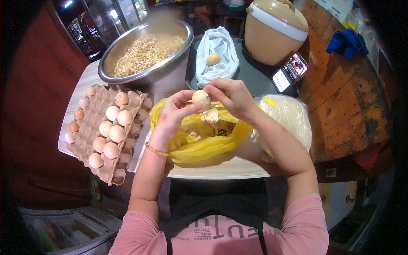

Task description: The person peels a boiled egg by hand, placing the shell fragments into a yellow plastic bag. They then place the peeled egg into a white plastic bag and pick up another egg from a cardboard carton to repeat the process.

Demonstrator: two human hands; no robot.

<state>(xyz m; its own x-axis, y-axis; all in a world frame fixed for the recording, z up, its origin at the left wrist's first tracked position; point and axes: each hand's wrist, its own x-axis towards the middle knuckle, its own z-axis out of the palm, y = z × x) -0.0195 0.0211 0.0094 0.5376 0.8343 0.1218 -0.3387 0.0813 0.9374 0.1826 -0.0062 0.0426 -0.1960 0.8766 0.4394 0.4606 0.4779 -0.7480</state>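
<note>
A pale, partly peeled egg (201, 98) is held up by my left hand (177, 109), its thumb and fingers closed around the egg's left side. My right hand (229, 97) has its fingertips pinched together against the egg's upper right edge; whether a bit of shell is between them is hidden. Just below the egg there is a broken piece of eggshell (211, 115). Beneath both hands a yellow plastic bag (191, 154) lies open on the table, with shell fragments (193, 135) and a dark printed packet (224, 128) inside.
Left stands a cardboard egg tray (91, 140) with several eggs. Behind it is a metal basin (187, 42) of dried strands. A dark tray (250, 80) carries a white bag (217, 40) with a brown egg (213, 59), a beige container (274, 36) and a propped phone (290, 72). Right lies a wrapped white bundle (287, 123).
</note>
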